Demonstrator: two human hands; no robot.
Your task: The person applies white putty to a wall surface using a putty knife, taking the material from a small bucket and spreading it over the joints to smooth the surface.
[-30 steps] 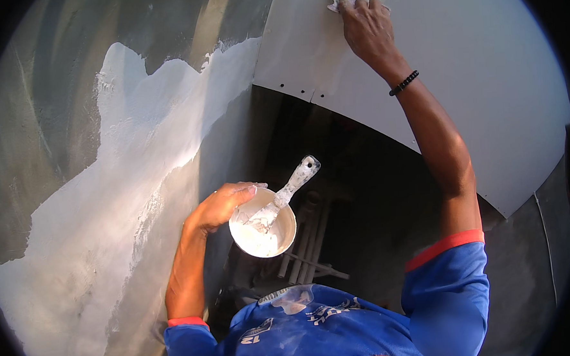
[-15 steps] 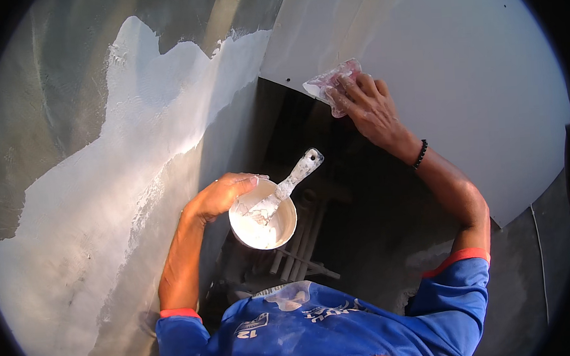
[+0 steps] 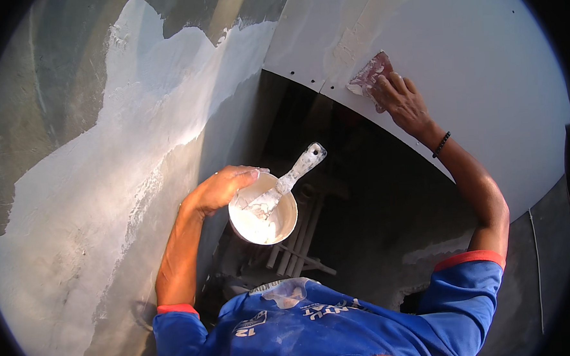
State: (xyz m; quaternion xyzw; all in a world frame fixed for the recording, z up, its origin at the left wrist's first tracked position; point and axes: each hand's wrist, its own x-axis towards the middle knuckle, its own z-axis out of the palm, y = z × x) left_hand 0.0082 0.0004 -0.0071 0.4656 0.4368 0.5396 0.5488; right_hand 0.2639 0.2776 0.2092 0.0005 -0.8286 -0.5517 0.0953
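Note:
My left hand [image 3: 224, 189] grips the rim of a small white tub [image 3: 262, 227] of white paste. A paste-smeared putty knife [image 3: 303, 161] stands in the tub, tilted toward the upper right with its handle out. My right hand [image 3: 407, 104] is closed on a reddish, paste-coated flat spreader [image 3: 373, 73], held against the pale smooth panel [image 3: 479, 71] close to its curved lower edge. A narrow band of paste [image 3: 349, 42] runs up the panel, just left and above the spreader, and a few dark screw spots sit along the edge.
At left is a grey plastered wall [image 3: 54, 80] with a large white patch [image 3: 99, 207], meeting the panel in a corner. Below the panel's edge is a dark gap, with several pale pipes or poles [image 3: 295, 255] far below. A thin cord [image 3: 536, 268] hangs on the grey wall at lower right.
My right hand came down from the panel's top to near its lower edge, then shifted slightly right. A paste band now shows on the panel. My left hand and tub rose slightly in view.

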